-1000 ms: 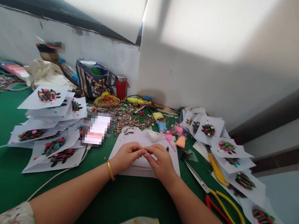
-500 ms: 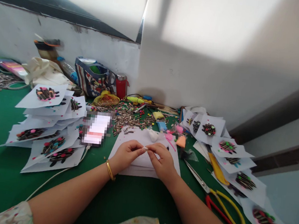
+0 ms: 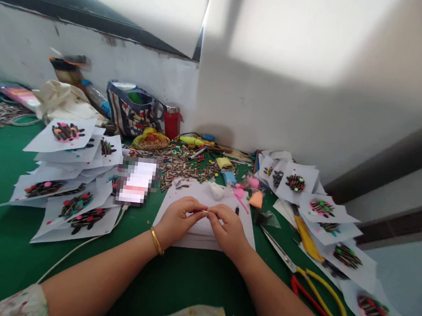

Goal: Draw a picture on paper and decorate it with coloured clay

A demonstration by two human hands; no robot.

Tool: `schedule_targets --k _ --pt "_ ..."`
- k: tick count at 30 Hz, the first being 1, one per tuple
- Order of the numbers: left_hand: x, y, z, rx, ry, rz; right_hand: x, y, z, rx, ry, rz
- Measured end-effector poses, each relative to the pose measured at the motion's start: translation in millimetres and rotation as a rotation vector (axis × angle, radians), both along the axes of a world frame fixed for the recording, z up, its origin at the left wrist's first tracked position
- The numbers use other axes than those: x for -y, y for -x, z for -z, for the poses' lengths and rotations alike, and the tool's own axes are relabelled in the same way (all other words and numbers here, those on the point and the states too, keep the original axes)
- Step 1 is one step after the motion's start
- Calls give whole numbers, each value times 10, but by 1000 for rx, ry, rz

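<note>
My left hand (image 3: 179, 219) and my right hand (image 3: 229, 229) meet fingertip to fingertip over a stack of white paper (image 3: 202, 241). Both are closed in a pinch, and a tiny whitish bit barely shows between them. A gold bangle circles my left wrist. Just beyond the fingers, on the paper, lies a packet of white clay (image 3: 218, 191). Pink clay (image 3: 239, 193) and orange clay (image 3: 256, 199) sit to its right. Striped seeds (image 3: 180, 167) and small coloured balls are scattered behind the paper.
Sheets with seed pictures (image 3: 77, 209) are piled left beside a phone (image 3: 136, 183) with a cable. More sheets (image 3: 322, 206), scissors (image 3: 293, 268) and a yellow-handled cutter (image 3: 306, 238) lie right. A bag (image 3: 133, 112) and red flask (image 3: 171, 122) stand at the wall.
The fingertips have closed in around the small white piece, which showed more clearly before. Both hands otherwise stay in nearly the same place.
</note>
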State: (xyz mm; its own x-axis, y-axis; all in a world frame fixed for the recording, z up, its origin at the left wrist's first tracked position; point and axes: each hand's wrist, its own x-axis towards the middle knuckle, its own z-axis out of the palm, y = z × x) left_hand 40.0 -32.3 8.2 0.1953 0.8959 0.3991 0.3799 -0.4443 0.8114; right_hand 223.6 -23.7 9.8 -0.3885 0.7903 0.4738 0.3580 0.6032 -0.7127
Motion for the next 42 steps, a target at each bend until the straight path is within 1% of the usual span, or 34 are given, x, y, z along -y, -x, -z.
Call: schedule_targets --k 3,5,9,12,16,19,22,25,28,32,34,37,39,42 --pt "20 5 -46 -17 -84 -69 -2 3 1 0 26 8" --pt "30 1 -59 6 -102 -79 -2 8 2 5 44 11" --pt "31 -19 -28 126 -22 0 7 26 10 -22 66 -27" --pt "32 -23 1 162 28 19 5 27 13 -65 64 -26" --pt "48 -16 -2 137 25 53 -8 12 5 -110 42 25" --pt "56 -21 -9 124 -5 53 -3 17 5 -58 7 50" --pt "51 -29 -10 90 -20 33 15 36 14 29 -28 41" --pt "40 -28 -21 61 -36 -7 27 48 17 75 -21 29" --pt "38 -24 -39 89 -50 -26 21 38 7 49 16 16" --pt "48 -31 -27 118 -1 -36 -6 9 -1 -2 17 -22" --pt "53 -33 -5 107 10 -50 -16 4 4 -1 -11 -4" --pt "53 -28 12 59 -28 -7 -11 17 19 53 -53 36" --pt "53 -20 -1 23 -52 7 4 35 27 95 -68 36" --pt "55 -15 -40 11 -68 -26 25 58 27 102 -49 29"
